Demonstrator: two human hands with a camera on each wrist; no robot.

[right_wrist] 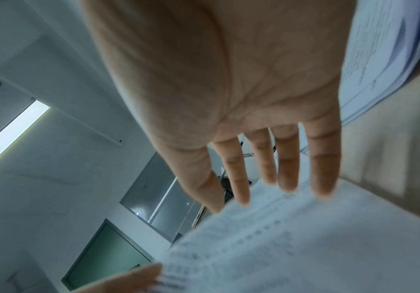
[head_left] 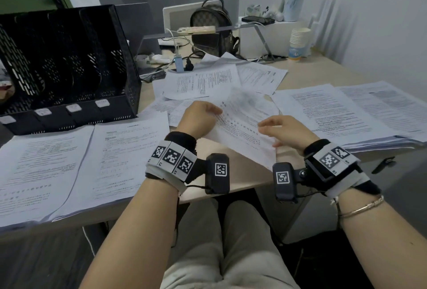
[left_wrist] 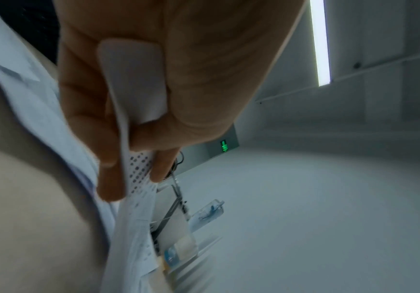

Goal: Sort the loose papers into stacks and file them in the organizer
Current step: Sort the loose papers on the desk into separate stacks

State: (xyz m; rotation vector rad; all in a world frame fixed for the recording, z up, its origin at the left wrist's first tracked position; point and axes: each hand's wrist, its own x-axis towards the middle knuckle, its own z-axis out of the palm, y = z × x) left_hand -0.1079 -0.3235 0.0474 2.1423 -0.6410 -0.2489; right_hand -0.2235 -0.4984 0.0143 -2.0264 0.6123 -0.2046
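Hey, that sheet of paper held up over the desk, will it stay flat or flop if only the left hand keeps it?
Likely floppy: the sheet is thin and blurred, and the left hand pinches just one edge. The open right hand seems needed to steady it. Probably very light.

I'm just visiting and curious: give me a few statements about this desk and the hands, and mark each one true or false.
1. The left hand pinches a printed sheet. True.
2. The right hand is a closed fist. False: its fingers are straight and spread over the sheet.
3. The black mesh organizer already holds papers. False: no papers show in its slots.
4. Paper stacks lie on the desk in front of the organizer. True.
5. The paper cups are lying scattered. False: they stand stacked upright.
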